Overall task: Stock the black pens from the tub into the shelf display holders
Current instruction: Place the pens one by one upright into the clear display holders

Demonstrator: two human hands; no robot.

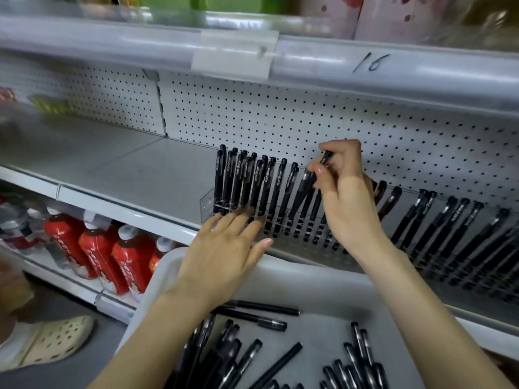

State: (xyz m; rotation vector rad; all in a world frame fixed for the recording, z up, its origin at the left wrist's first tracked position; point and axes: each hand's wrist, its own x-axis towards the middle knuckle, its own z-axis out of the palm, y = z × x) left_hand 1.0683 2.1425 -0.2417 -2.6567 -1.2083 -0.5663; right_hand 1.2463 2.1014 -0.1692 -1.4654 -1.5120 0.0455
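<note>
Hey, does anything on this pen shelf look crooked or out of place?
Only one: the black pen pinched by the right hand slants across the row, while seated pens left of it stand parallel.

Bare from forearms to left grip (224, 248) and right grip (348, 203); rounded nails, glossy finish. Cream perforated clog (56, 341) worn at lower left.

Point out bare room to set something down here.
The shelf is bare left of the pen holder, back to the pegboard. The tub has a bare strip between its two pen heaps. Crowded: the standing pens along the holder.
</note>
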